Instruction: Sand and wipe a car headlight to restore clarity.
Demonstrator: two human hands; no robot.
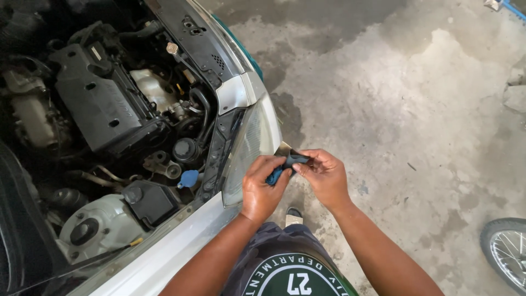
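Open engine bay (pixel 104 126) fills left half of frame: black engine cover (pixel 98 98) upper left, blue fluid cap (pixel 188 178) near centre-left, black box (pixel 149 201) just below it. Headlight (pixel 249 148) at centre, silver bumper (pixel 175 249) running to bottom left. Stained concrete floor (pixel 416 98) on right. Spoked wheel (pixel 507 252) at lower right corner.
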